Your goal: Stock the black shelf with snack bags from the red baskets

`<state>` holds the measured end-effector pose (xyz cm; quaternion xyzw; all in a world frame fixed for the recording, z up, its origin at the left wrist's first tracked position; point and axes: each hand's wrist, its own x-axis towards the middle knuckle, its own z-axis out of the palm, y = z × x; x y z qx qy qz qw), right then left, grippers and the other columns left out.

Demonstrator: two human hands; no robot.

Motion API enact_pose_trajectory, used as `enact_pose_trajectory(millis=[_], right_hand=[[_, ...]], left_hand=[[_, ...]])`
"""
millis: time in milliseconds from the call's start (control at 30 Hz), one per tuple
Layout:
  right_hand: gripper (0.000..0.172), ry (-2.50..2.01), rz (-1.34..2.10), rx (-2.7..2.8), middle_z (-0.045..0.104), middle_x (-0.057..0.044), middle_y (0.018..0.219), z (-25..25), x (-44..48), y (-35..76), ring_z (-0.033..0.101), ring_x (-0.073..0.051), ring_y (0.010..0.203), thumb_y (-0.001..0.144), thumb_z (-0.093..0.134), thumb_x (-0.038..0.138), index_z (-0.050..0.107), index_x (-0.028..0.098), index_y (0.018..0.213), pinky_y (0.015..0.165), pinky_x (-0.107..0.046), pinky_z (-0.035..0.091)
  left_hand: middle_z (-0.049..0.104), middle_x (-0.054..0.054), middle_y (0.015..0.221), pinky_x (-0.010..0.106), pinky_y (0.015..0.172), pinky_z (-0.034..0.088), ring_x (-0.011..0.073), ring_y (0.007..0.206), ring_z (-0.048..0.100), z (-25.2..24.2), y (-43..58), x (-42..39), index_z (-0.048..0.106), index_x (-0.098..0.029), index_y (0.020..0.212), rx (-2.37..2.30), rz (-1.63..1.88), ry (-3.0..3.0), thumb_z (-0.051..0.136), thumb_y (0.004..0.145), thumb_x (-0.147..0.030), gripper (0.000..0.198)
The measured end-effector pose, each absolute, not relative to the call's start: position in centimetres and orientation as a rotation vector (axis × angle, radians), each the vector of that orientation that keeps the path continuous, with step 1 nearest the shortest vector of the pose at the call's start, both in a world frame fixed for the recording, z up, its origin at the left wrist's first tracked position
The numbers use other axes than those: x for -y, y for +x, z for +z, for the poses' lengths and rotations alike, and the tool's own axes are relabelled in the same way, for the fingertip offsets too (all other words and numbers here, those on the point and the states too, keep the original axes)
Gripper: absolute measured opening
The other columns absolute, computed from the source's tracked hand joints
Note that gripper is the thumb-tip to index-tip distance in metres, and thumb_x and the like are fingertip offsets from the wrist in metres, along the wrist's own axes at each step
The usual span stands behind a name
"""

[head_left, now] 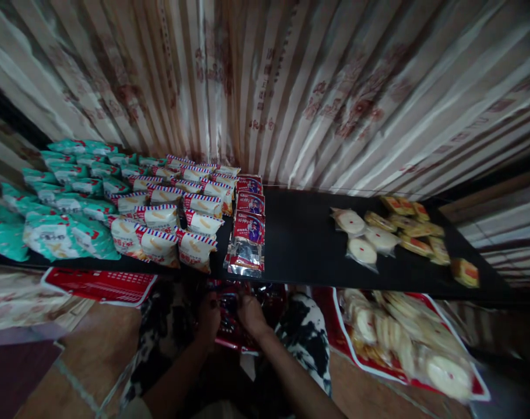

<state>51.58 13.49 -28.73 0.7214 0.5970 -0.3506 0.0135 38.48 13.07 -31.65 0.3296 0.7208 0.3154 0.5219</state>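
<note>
Both my hands are low between my knees, just under the front edge of the black table (300, 250). Shiny dark red packets (230, 311) lie around them in a red bag (232, 343). My left hand (209, 314) is curled at the left side of these packets. On the right, my right hand (250, 314) bends inward with its fingers closed among them. Dim light hides the fingertips and what they grip. Directly above, a column of red and purple packets (250, 227) lies overlapped on the table, with a silvery one at the front.
Left on the table stand rows of teal bags (57, 233) and white-and-orange snack bags (160, 244). White round wrapped cakes (361, 251) and small yellow packs (416, 244) lie at right. Below is a red bag of round cakes (448, 372). A pleated printed curtain (265, 87) hangs behind.
</note>
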Motion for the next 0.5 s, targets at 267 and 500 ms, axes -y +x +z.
enact_pose_trajectory(millis=[267, 500], right_hand=[[0.039, 2.475, -1.982, -2.059, 0.063, -0.001, 0.07, -23.3, -10.5, 54.4, 0.057, -0.016, 0.067, 0.086, 0.041, 0.051, 0.059, 0.018, 0.078, 0.062, -0.026, 0.042], [0.044, 2.542, -2.743, -1.732, 0.056, 0.004, 0.061, -19.2, -10.4, 55.0, 0.049, -0.012, 0.056, 0.07, 0.06, 0.064, 0.055, 0.02, 0.074, 0.056, -0.024, 0.041]], left_hand=[[0.068, 0.002, 0.071, 0.033, 0.066, 0.05, 0.0207, 0.068, 0.063, -28.0, 37.9, -10.7, 0.064, -0.018, 0.086, -1.418, 0.836, 0.62, 0.06, 0.057, -0.028, 0.031], [0.07, 0.005, 0.082, 0.035, 0.082, 0.047, 0.0231, 0.084, 0.064, -23.5, 38.1, -8.9, 0.068, -0.016, 0.087, -0.996, 0.835, 0.679, 0.074, 0.056, -0.04, 0.04]])
